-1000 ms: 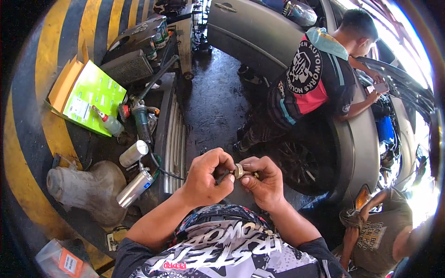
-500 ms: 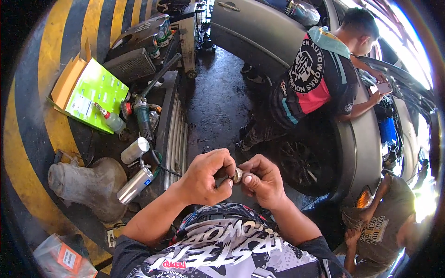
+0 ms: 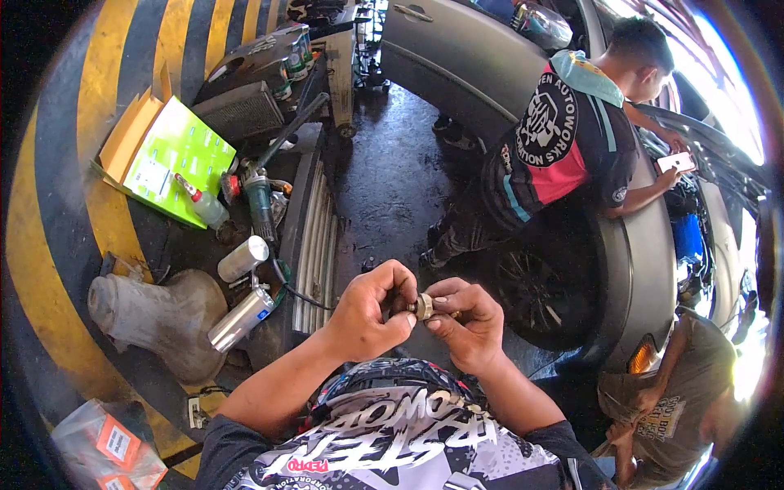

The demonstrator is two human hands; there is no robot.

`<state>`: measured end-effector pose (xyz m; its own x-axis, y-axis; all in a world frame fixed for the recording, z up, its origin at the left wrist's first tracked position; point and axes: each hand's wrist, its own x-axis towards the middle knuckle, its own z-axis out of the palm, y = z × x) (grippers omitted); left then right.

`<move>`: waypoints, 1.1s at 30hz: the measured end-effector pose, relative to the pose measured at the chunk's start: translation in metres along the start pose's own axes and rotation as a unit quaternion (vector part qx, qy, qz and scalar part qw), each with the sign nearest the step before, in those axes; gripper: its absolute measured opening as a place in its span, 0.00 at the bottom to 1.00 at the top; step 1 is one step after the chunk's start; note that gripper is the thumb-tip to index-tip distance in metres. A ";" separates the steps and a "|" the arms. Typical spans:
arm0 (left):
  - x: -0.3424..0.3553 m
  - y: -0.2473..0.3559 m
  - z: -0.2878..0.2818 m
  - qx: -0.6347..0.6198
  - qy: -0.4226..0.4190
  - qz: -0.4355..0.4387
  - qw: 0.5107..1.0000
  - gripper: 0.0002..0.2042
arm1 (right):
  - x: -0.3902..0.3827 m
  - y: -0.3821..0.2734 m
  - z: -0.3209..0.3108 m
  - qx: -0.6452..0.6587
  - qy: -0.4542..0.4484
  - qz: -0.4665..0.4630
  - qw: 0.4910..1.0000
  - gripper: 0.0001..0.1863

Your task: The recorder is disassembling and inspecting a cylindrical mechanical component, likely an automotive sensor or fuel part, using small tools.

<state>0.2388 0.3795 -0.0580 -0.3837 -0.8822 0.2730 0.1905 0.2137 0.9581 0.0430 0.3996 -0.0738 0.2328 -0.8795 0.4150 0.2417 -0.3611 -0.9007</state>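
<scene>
In front of my body, my left hand and my right hand meet around a small brass-coloured hex fitting. The fingertips of my left hand pinch its darker, narrower left end. On the other side, the thumb and curled forefinger of my right hand grip the hex body, and a small brassy tip shows between those fingers. Both forearms come up from the lower edge.
Left: green box, spray bottle, grinder, two metal cylinders, cast housing, metal bench. Right: car with wheel, a co-worker holding a phone, another person low down.
My hands stay together on the fitting, with slight finger movement; more of its hex body shows than half a second ago. The scene has shifted slightly right in the picture.
</scene>
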 end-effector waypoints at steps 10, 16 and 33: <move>-0.017 -0.005 -0.006 0.174 0.037 0.064 0.982 0.09 | -0.001 0.006 0.001 -0.060 -0.027 0.001 0.998 0.11; -0.040 -0.011 -0.018 0.185 0.063 0.048 0.980 0.08 | 0.005 0.012 0.013 -0.256 -0.102 -0.096 0.957 0.10; -0.062 -0.006 -0.042 0.137 0.147 0.087 0.976 0.07 | 0.021 0.017 0.057 0.019 -0.112 0.112 0.987 0.11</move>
<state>0.2991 0.4150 -0.0844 -0.0832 -0.8959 0.4364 -0.0336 0.4402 0.8973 0.1053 0.3923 -0.0736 0.4851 -0.8442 0.2279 0.1954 -0.1494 -0.9693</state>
